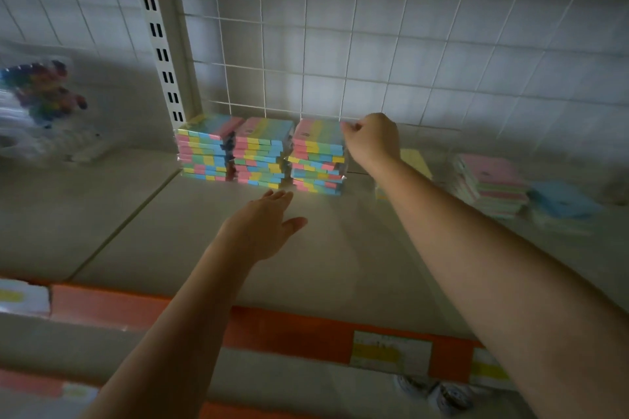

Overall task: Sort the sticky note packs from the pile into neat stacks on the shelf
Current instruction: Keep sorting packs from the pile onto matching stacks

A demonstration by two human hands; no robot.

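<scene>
Three stacks of striped pastel sticky note packs stand side by side at the back of the shelf: a left stack (206, 150), a middle stack (262, 153) and a right stack (318, 156). My right hand (372, 138) is at the top right corner of the right stack, its fingers curled and pinching the edge of the top pack. My left hand (263, 224) reaches forward over the shelf surface (204, 238) with straight fingers, its fingertips just in front of the middle stack, holding nothing. A loose pile of pastel packs (490, 187) lies at the right, blurred.
A white wire grid (340, 61) backs the shelf, with a slotted upright (163, 58) at its left. A clear bag of coloured items (41, 95) sits on the left shelf. An orange price strip (289, 333) with labels runs along the shelf's front edge.
</scene>
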